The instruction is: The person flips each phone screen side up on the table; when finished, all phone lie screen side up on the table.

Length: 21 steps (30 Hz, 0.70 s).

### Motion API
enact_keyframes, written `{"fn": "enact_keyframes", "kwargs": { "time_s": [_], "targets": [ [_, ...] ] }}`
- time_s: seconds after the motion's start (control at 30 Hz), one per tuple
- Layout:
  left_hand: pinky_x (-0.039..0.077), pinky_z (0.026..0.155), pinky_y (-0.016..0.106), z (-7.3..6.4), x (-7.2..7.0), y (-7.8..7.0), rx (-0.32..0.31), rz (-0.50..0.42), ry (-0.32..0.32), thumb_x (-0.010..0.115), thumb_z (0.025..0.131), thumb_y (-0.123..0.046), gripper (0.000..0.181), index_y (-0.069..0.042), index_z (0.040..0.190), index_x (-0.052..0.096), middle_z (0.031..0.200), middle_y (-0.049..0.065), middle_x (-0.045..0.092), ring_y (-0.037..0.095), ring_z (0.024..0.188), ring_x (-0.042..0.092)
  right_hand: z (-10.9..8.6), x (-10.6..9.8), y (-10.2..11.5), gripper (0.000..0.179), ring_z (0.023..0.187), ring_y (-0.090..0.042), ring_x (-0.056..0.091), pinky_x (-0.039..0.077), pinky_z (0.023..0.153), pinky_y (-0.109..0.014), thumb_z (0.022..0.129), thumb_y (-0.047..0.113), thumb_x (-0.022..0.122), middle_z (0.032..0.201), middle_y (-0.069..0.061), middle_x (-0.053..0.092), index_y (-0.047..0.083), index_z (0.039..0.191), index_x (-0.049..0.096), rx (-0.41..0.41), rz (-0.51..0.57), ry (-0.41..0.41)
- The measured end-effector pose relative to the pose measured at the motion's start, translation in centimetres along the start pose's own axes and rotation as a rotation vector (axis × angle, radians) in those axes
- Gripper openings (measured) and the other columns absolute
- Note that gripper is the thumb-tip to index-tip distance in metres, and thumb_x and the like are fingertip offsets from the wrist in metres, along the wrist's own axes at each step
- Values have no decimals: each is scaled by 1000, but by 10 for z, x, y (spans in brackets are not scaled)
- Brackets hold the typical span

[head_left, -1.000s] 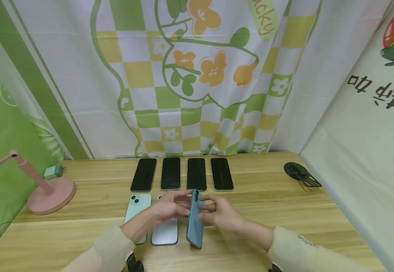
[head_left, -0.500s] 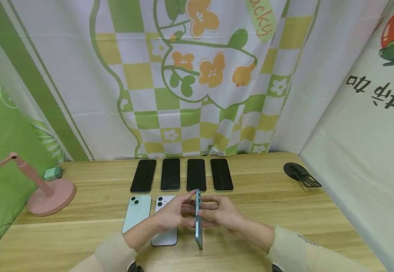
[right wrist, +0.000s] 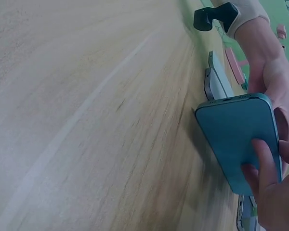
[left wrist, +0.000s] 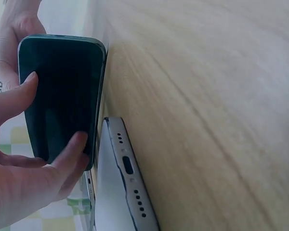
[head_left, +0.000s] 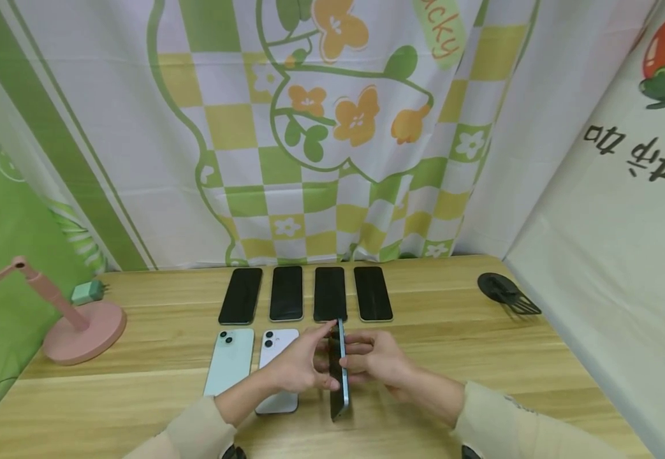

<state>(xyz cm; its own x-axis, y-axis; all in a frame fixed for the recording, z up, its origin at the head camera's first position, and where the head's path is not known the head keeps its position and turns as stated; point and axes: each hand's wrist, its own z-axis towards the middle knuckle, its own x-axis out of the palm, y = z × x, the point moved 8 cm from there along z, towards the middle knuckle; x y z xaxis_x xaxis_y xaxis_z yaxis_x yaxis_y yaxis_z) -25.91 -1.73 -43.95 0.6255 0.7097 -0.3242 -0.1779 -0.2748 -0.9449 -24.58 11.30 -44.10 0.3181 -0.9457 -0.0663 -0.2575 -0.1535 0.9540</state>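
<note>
A blue smartphone [head_left: 336, 373] stands on its long edge just above the table, tilted so its dark screen faces left. My right hand [head_left: 388, 362] pinches it, thumb at the upper edge and fingers on the blue back [right wrist: 226, 122]. On the other side, my left hand [head_left: 296, 368] spans the phone, with a finger at its far corner and the thumb at the screen's near part. The left wrist view shows left fingers over the dark screen [left wrist: 62, 86]. Left of the phone, a white phone [head_left: 277, 403] lies back up, partly hidden by my left hand, beside a mint phone [head_left: 231, 360].
Behind my hands, several phones lie screen up in a row, including a black phone [head_left: 240, 296] and another dark phone [head_left: 373, 294]. A pink lamp [head_left: 85, 331] and a plug adapter [head_left: 87, 292] stand at left. A black slotted utensil [head_left: 505, 292] lies at right.
The phone between my hands has turned about its long axis: its blue back showed first, then its edge, and now its dark screen. It has shifted slightly right, the left hand following.
</note>
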Motion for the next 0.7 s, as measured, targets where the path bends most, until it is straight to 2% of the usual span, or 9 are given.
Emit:
{"fn": "enact_keyframes", "kwargs": {
  "time_s": [0.1, 0.2, 0.33, 0.5, 0.7],
  "targets": [
    [53, 111, 50, 1, 0, 0, 15, 51, -4, 86, 76, 9, 111, 6, 163, 17, 157, 37, 26, 48, 135, 53, 2, -2, -2, 55, 106, -26, 75, 66, 83, -39, 93, -2, 70, 137, -33, 64, -12, 144, 51, -3, 11, 17],
    [48, 115, 57, 2, 0, 1, 7, 208, -19, 91, 77, -7, 108, 3, 162, 25, 156, 33, 31, 42, 137, 50, 3, -5, -5, 56, 104, -23, 74, 66, 83, -36, 94, -3, 67, 135, -33, 64, -12, 146, 49, -3, 21, 25],
    [45, 114, 58, 1, 2, 0, -14, 440, -16, 95, 75, -28, 106, -3, 160, 36, 157, 28, 37, 39, 141, 45, 3, -8, -9, 58, 99, -20, 73, 66, 83, -32, 94, -6, 66, 130, -33, 65, -15, 148, 45, 12, 17, 16],
    [44, 116, 61, -2, 9, -1, -42, 559, 30, 93, 76, -33, 100, -7, 158, 41, 163, 27, 32, 42, 149, 35, 3, -12, -15, 59, 92, -16, 69, 66, 82, -32, 93, -11, 64, 116, -24, 64, -19, 147, 42, 24, -3, -1],
    [42, 120, 59, -7, 18, 1, -102, 688, 79, 89, 81, -41, 92, -15, 158, 44, 167, 21, 28, 38, 154, 30, 4, -13, -25, 65, 87, -14, 69, 66, 78, -35, 90, -13, 63, 107, -16, 64, -16, 150, 38, 59, -23, -7]
  ]
}}
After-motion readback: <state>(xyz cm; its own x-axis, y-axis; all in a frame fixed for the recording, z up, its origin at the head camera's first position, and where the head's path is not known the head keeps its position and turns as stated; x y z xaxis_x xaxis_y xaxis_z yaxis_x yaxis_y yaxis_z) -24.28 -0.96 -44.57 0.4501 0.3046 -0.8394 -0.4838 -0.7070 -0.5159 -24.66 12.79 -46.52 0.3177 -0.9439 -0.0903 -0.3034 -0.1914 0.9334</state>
